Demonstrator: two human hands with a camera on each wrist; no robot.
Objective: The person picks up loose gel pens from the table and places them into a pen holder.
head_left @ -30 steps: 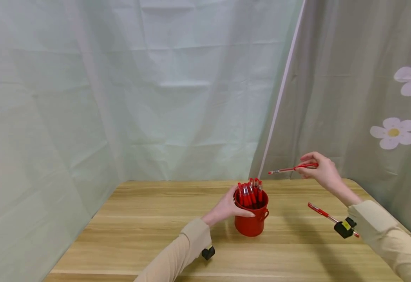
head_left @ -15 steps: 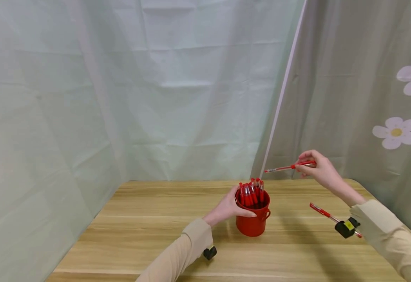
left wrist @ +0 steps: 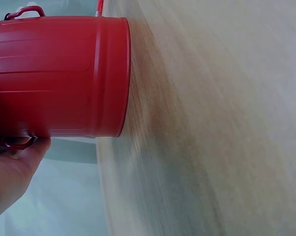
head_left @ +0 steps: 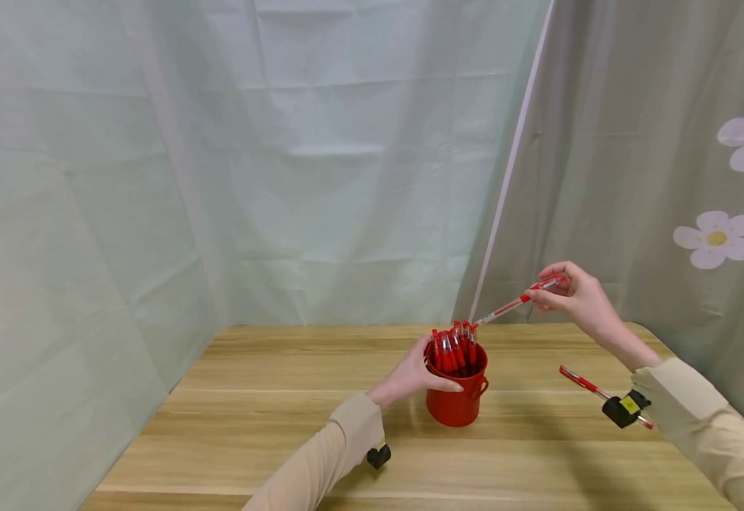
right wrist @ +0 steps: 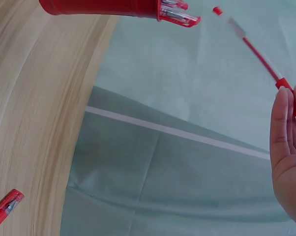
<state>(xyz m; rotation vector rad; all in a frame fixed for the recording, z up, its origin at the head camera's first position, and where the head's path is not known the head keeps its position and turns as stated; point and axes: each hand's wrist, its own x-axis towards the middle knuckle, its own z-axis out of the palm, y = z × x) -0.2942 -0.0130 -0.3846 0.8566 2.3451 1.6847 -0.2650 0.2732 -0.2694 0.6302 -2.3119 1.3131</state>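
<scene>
A red metal bucket (head_left: 453, 406) stands upright on the wooden table, holding several red-capped pens (head_left: 451, 353). My left hand (head_left: 415, 372) grips the bucket's rim from the left, thumb across the near side. In the left wrist view the bucket (left wrist: 59, 76) fills the upper left, with part of the left hand (left wrist: 15, 169) below it. My right hand (head_left: 576, 294) pinches a red pen (head_left: 506, 307) by its capped end, up and to the right of the bucket. The pen slants down to the left, its far end overlapping the pen tops in the head view.
Another red pen (head_left: 579, 381) lies on the table (head_left: 250, 426) under the right wrist, partly hidden by the wrist camera (head_left: 623, 410). A pale curtain (head_left: 346, 177) hangs behind the table, and a grey one with flowers (head_left: 633, 177) at the right.
The pen in my right hand has tilted from nearly level to slanting down toward the bucket, and the hand has risen slightly. My left hand has stayed on the bucket.
</scene>
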